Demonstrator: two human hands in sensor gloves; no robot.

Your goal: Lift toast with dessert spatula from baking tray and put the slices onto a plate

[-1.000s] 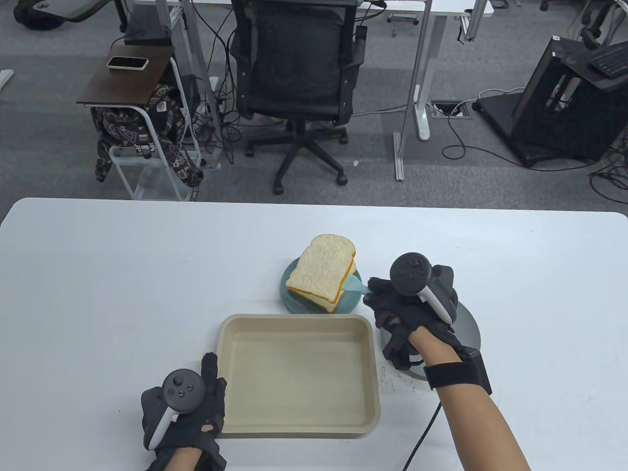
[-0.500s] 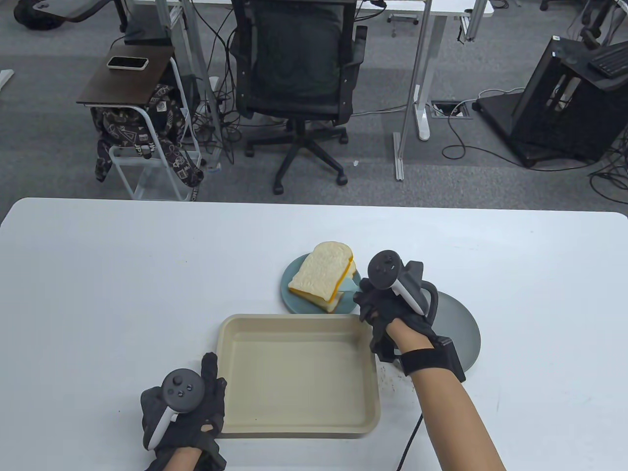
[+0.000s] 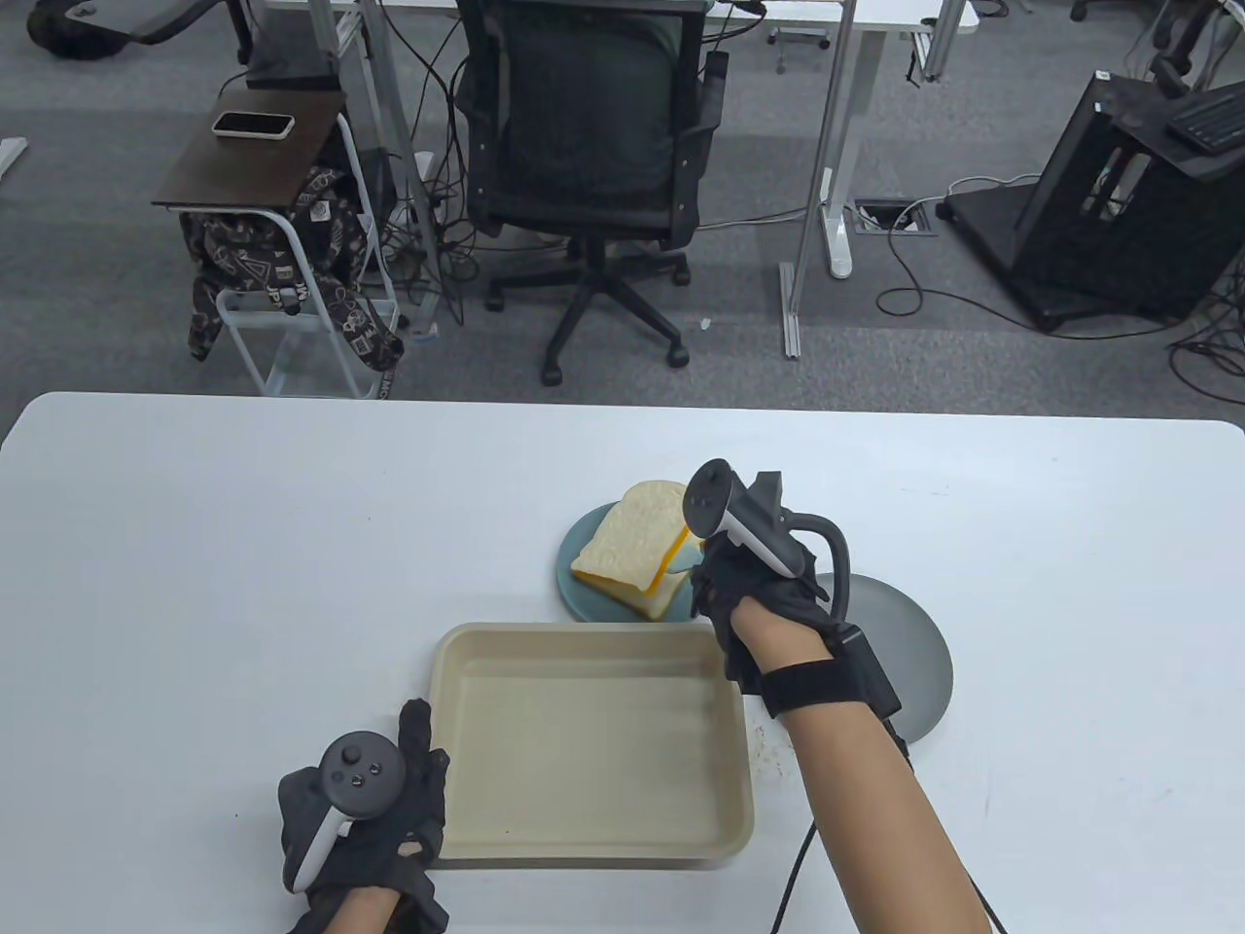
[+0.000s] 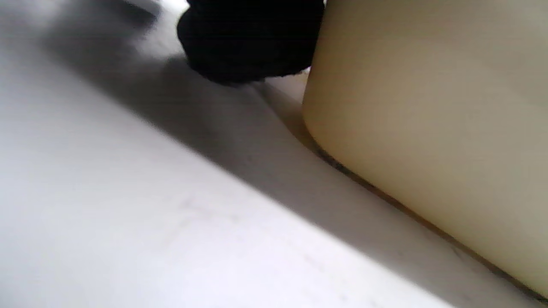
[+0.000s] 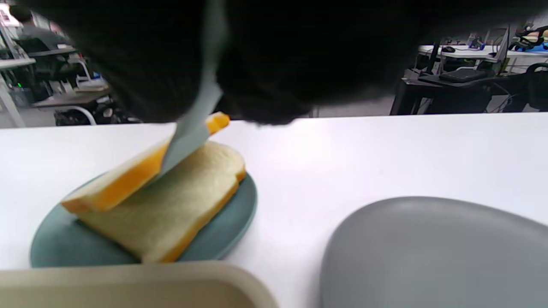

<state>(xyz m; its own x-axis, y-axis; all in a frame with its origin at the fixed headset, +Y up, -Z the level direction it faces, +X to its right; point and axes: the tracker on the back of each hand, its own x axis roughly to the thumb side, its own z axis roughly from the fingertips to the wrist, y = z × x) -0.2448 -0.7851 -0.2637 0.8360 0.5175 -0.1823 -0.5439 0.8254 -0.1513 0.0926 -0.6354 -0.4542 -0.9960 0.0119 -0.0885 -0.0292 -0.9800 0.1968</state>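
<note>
My right hand [image 3: 754, 593] is curled tight round the handle of the dessert spatula [image 5: 195, 128], its pale blade wedged under the upper toast slice [image 5: 128, 177], which is tipped steeply up on the blade. That slice leans over the lower toast slice [image 5: 175, 214], which lies flat on the teal plate [image 5: 239, 222]. Both slices are off the baking tray [image 3: 584, 739], which sits bare just in front of the plate. I judge the step to be tipping the top slice off the blade; to do it well I would keep the blade low and slide it out sideways so the slice drops squarely onto the one below, not over the rim. My left hand [image 3: 365, 817] rests with relaxed fingers against the tray's near left corner, gripping nothing. A grey plate [image 5: 432, 252] sits unused just right of the teal one
</note>
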